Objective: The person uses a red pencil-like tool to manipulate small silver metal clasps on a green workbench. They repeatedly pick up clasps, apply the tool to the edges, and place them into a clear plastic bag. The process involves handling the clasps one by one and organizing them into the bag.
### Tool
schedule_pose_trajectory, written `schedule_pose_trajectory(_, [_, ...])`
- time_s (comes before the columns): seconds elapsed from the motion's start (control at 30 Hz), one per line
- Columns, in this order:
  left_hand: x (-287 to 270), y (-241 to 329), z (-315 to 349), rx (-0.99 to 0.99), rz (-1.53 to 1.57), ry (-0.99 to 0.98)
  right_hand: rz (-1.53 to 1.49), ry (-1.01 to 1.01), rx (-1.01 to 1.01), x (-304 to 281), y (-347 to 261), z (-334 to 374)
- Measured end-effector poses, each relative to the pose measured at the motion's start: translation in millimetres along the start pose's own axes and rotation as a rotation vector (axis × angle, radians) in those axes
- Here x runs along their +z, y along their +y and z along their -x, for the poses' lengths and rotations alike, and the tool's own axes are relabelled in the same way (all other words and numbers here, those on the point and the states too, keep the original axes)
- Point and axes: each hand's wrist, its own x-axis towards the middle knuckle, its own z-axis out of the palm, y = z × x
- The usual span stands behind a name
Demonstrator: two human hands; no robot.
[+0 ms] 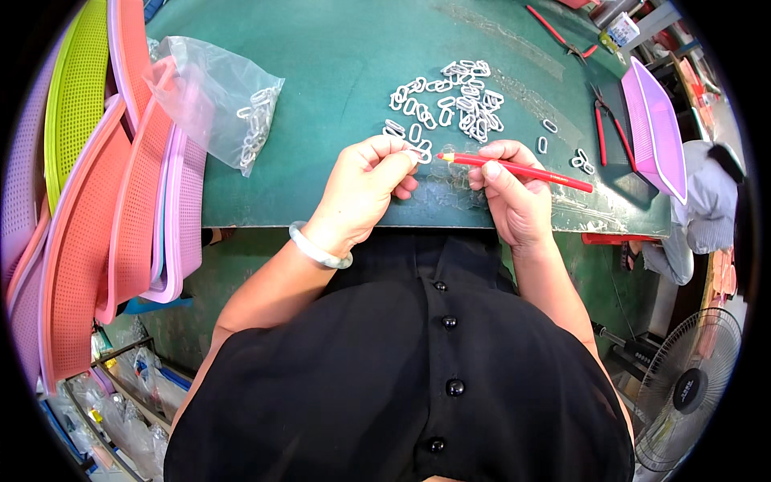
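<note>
Green worktable (337, 88) fills the top of the view, its front edge running just past the wrists. Stacked plastic baskets (76, 297) (orange, purple, lime) crowd the L side; a fan (689, 391) stands low on the R. Person in black shirt (377, 386), pale bracelet (320, 251) on L wrist. Another person's pale clothing (711, 205) shows at far R.

L hand (365, 183): thumb + index pinched nearly tog., w/ a small pale loop (425, 158) at the tips; other fingers curled in. Can't tell if it's one loop or two there, they overlap. R hand (518, 197): part-closed, fingers + thumb around a red pencil (530, 171), approx. level, its sharpened end pointing L, just beside the loop; can't tell if they touch. Blunt end sticks out past the R hand.

Main heap of loops (478, 108) lies on the table beyond both hands, roughly btwn them; a few stragglers sit right by the L fingertips. Two singles (549, 126) plus a small cluster (584, 162) lie apart, to the R of the R hand. Clear bag (213, 96) w/ more loops in it is up & L of the L hand, near the baskets. Red-handled pliers (601, 138) lie farther R, beside a purple basket (657, 132); 2nd red-handled tool (550, 28) at the table's far R.
</note>
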Motion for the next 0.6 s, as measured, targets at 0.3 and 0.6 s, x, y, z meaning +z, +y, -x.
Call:
schedule_pose_trajectory(0.3, [4.3, 0.8, -0.8, 0.003, -0.032, -0.001, -0.006, -0.027, -0.014, -1.5, 0.6, -0.1])
schedule_pose_trajectory(0.6, [7.2, -0.1, 0.6, 0.057, -0.127, 0.036, -0.032, -0.028, -0.018, -2.5, 1.9, -0.3])
